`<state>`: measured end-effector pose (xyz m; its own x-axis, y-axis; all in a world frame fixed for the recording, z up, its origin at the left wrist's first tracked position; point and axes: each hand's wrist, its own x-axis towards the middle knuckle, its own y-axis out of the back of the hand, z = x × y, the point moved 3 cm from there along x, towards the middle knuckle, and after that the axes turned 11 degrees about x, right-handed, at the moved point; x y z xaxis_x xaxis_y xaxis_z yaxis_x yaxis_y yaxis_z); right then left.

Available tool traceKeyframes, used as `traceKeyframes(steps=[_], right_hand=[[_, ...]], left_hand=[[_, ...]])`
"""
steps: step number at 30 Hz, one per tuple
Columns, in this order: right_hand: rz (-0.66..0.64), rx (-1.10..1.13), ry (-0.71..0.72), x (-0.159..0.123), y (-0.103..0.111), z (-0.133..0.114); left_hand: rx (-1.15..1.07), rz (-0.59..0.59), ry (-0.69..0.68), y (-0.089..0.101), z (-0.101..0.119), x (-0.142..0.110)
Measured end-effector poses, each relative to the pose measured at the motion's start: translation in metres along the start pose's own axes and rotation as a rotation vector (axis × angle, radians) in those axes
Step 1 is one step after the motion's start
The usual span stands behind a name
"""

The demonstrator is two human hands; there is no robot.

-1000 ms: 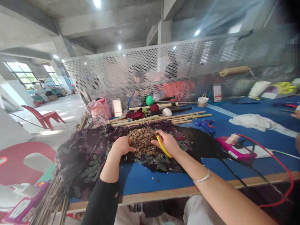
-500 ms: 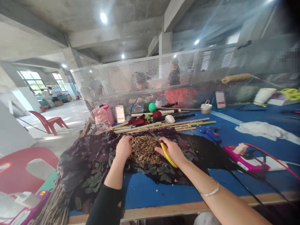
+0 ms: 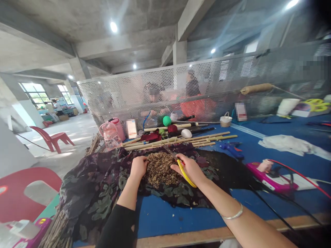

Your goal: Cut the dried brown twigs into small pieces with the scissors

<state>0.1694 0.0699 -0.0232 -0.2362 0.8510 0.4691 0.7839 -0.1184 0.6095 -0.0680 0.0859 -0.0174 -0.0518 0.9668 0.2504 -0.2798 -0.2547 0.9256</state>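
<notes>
A heap of brown chopped plant bits lies on a dark floral cloth spread over the blue table. My left hand rests curled against the heap's left side, fingers pressed into it. My right hand is closed round the yellow handles of a pair of scissors, whose blades point up and left across the heap's far edge. A silver bangle sits on my right forearm.
Bamboo sticks, a pink bottle, a green ball, a blue glue gun and a pink iron with cables lie on the table. A bundle of twigs hangs at the left. People sit behind a perforated screen.
The view has tilted slightly upward. Both hands stay at the heap; my left hand has crept a little closer into it.
</notes>
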Motion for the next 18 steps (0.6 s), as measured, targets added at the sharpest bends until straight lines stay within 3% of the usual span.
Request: traceKeyframes(steps=[4, 11, 18], right_hand=[[0.009, -0.011, 0.011, 0.0, 0.001, 0.0], [-0.003, -0.015, -0.004, 0.0, 0.0, 0.001], [-0.011, -0.024, -0.023, -0.001, 0.002, -0.003]], left_hand=[[-0.202, 0.065, 0.059, 0.006, 0.0, -0.003], [-0.688, 0.005, 0.082, -0.006, 0.004, -0.002], [-0.882, 0.069, 0.109, -0.008, 0.008, -0.001]])
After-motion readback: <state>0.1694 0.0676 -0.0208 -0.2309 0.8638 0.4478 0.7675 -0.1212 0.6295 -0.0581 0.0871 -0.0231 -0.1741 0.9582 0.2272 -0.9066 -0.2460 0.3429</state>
